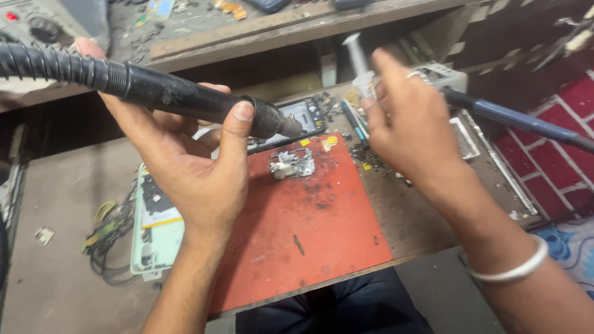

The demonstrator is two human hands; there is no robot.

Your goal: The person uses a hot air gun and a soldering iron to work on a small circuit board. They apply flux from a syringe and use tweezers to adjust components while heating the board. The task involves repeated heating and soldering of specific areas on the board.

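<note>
Hot-air rework on a small circuit board (292, 164), centre frame.
Left hand (185, 167) grips the hot-air wand (185, 96); right hand (405, 127) clasps a syringe (359, 62) (likely flux); next, steady aim.

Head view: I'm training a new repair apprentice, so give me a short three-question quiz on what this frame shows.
1. True or false: the left hand holds the black hot-air wand.
2. What lies on the red mat just below the wand's nozzle?
A) a small circuit board
B) a coil of wire
C) a screwdriver
3. What does the right hand hold?

Key:
1. True; its thumb rests on the wand near the nozzle.
2. A, the circuit board.
3. A syringe, plunger end pointing up.
</note>
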